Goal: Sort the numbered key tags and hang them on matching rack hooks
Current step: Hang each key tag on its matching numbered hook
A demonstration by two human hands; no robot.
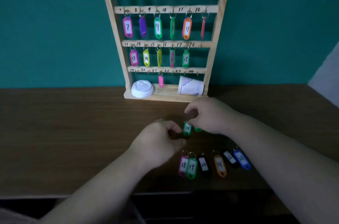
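Green plastic key tag marked 18 (187, 128) hangs over the brown wooden table (73, 132) — light, stiff, likely slick, best taken by its metal ring (186, 122). Right hand (211, 116) pinches that ring; left hand (161, 141) curls beside the tag, grip indeterminate.

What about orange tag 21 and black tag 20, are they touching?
Apart. The head view shows table between orange tag 21 and black tag 20.

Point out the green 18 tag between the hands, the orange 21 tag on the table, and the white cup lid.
green 18 tag (187, 128), head view, on its white number label.
orange 21 tag (219, 164), head view, on its numbered label.
white cup lid (142, 89), head view, on its domed top.
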